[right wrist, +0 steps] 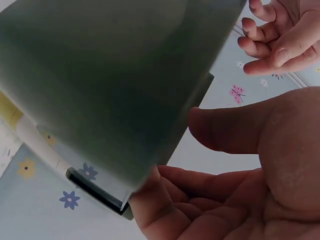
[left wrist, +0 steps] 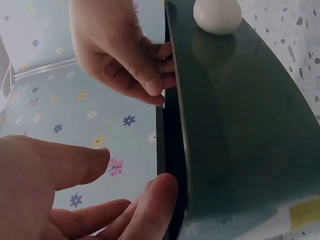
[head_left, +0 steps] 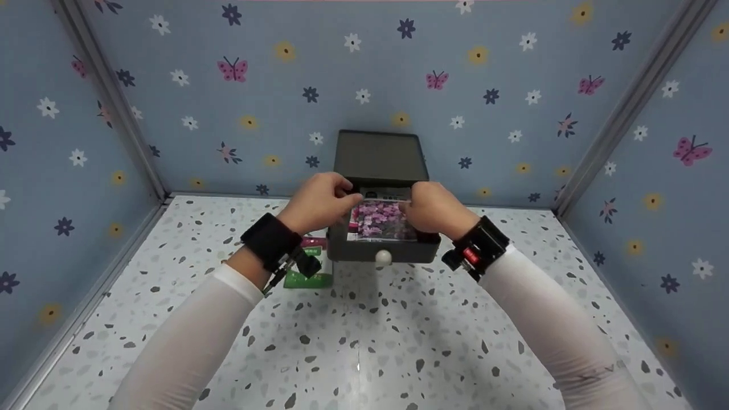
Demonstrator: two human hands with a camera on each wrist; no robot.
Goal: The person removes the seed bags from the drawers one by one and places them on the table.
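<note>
A dark grey-green box [head_left: 356, 252] with a round white knob [head_left: 383, 258] on its front stands with its lid [head_left: 379, 155] raised. Inside lies a packet [head_left: 381, 219] printed with pink flowers. At the box's left rim is my left hand [head_left: 322, 199], its thumb and fingers spread well apart. My right hand [head_left: 435, 208] reaches over the right rim, fingers bent into the box beside the flower packet. Its thumb [right wrist: 225, 127] stands apart from the fingers in the right wrist view. The box wall hides the packet in both wrist views.
A green and red packet [head_left: 307, 279] lies on the speckled white surface [head_left: 353, 341], left of the box and partly under my left wrist. Close behind the box rises a blue wall [head_left: 342, 74] patterned with flowers and butterflies. Side walls stand left and right.
</note>
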